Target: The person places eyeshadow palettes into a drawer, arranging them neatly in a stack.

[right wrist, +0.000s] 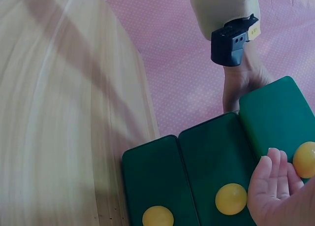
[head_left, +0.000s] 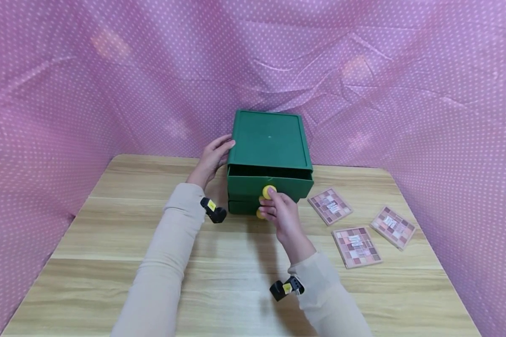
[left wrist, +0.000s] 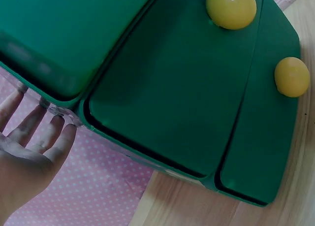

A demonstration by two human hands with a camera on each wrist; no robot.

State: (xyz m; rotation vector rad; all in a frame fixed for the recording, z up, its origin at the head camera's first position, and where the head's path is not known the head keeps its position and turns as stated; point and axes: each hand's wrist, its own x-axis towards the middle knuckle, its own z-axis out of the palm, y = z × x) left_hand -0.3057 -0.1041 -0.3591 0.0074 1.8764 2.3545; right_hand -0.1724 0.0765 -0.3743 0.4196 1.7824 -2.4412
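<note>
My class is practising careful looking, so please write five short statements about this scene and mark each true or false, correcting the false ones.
1. The right hand holds the yellow knob of the top drawer. True.
2. The top drawer is fully closed. False: it is partly pulled out.
3. The left hand touches the side of the green cabinet. True.
4. Five palettes lie on the table. False: three palettes lie there.
5. The backdrop is plain blue. False: the backdrop is pink with white dots.
</note>
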